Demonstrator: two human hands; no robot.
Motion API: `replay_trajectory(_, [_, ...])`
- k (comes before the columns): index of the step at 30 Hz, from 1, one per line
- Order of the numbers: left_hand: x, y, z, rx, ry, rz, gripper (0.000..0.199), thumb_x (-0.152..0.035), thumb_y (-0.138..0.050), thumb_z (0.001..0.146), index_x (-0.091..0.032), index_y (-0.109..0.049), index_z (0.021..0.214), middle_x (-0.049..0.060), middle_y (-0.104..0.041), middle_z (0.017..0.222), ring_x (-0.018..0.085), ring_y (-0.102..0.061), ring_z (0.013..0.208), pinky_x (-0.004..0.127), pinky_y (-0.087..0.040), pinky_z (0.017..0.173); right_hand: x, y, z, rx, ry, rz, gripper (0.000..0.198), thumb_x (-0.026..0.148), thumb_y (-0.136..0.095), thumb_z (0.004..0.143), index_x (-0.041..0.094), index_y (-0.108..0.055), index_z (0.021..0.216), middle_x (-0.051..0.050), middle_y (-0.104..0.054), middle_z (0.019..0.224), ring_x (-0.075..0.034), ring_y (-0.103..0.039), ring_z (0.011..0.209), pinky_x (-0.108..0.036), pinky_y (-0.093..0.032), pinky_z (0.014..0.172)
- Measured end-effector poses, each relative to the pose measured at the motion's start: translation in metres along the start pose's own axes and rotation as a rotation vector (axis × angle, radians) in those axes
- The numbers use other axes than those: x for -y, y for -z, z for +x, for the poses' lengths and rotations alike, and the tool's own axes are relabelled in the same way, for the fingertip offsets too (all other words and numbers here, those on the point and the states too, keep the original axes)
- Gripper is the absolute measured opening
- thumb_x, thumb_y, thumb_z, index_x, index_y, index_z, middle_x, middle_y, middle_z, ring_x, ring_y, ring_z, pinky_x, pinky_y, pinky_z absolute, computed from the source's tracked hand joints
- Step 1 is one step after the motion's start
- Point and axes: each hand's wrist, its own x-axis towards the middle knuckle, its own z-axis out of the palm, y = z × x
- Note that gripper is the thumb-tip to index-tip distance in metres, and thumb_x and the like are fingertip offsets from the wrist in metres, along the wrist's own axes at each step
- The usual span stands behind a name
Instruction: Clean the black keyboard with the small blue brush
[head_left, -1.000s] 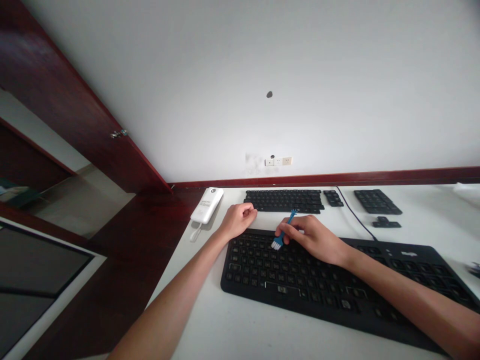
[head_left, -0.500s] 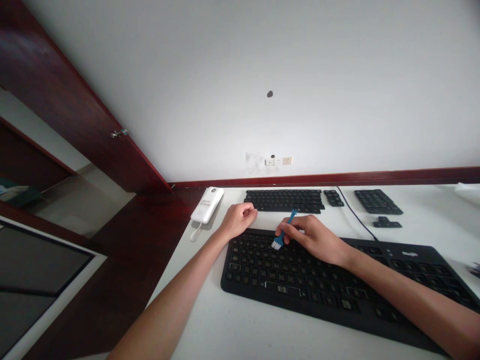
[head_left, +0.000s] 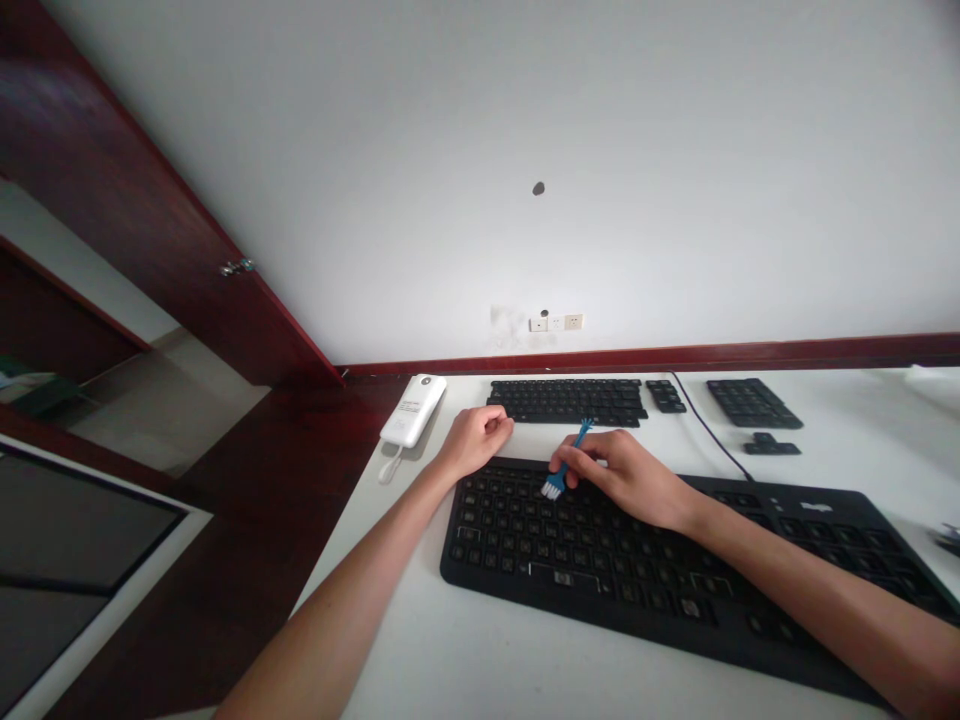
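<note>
Over a black keyboard [head_left: 622, 575] stripped of keycaps, the right hand [head_left: 634, 480] pinches a blue brush [head_left: 556, 482] pen-style, bristles low; light, angled strokes seem best. The left hand [head_left: 477, 441], loosely curled, apparently empty, rests nearer the loose keycaps [head_left: 566, 400].

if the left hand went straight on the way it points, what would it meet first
Most likely the block of black keycaps just beyond the left hand; how high it sits is hard to tell.
</note>
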Motion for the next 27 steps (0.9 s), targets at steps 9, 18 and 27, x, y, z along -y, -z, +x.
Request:
replay_trajectory(9, [-0.0019,0.0004,0.0001,0.004,0.002,-0.026,0.035,-0.036,-0.052,0.096,-0.019,-0.043,0.067,-0.004,-0.042,0.062,0.012,-0.037,0.062,0.027,-0.026,0.061,0.0006,-0.0002,-0.0004,-0.004,0.009,0.004,0.045,0.049,-0.044,0.108,0.022,-0.079,0.097,-0.002,-0.075,0.079,-0.019,-0.070,0.076,-0.030,-0.048,0.074])
replay_trajectory(18, [-0.0028,0.0015,0.0001,0.004,0.000,-0.015,0.035,-0.036,-0.051,0.096,-0.019,-0.043,0.068,-0.004,-0.043,0.063,0.012,-0.038,0.062,0.026,-0.027,0.061,0.0031,0.0003,-0.0011,-0.001,-0.002,0.000,0.048,0.051,-0.043,0.108,0.021,-0.079,0.098,-0.003,-0.075,0.079,-0.020,-0.069,0.075,-0.031,-0.048,0.072])
replay_trajectory(27, [-0.0017,0.0010,-0.0005,0.002,-0.005,0.007,0.035,-0.037,-0.051,0.097,-0.019,-0.043,0.067,-0.004,-0.043,0.063,0.012,-0.038,0.062,0.027,-0.027,0.061,0.0031,0.0001,-0.0014,-0.004,0.003,0.012,0.050,0.053,-0.043,0.107,0.020,-0.079,0.097,-0.004,-0.076,0.079,-0.020,-0.069,0.074,-0.031,-0.048,0.070])
